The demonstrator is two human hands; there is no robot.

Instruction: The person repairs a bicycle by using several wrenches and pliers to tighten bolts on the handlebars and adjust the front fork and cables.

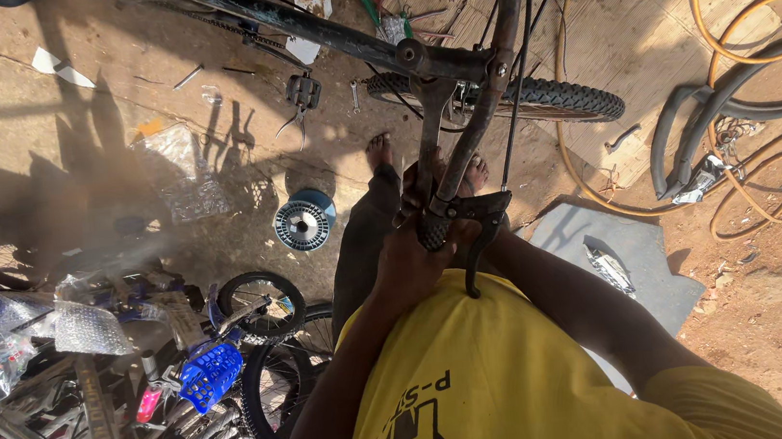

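Looking down past the yellow shirt (515, 381), I see both hands meet at the end of a rusty handlebar (462, 159) in the middle of the scene. The left hand (412, 261) wraps around the grip (433, 230), fingers curled tight and pressed together on it. The right hand (485, 239) is mostly hidden behind the black brake lever (477, 230), so I cannot tell how its fingers lie. The lever sits just right of the grip, its blade pointing near, toward the shirt. A thin black cable (515, 90) runs far from the lever along the bar. The bar climbs to the dark frame (333, 32), with a knobby tyre (557, 97) just behind it. Bare feet (380, 151) stand on the dirt below the bar. Left of them lies a round blue spool (305, 221). Near left, small bikes crowd together, one with a blue basket (211, 376). Far right, an orange hose (732, 58) coils over the ground beside grey inner tubes (737, 101)
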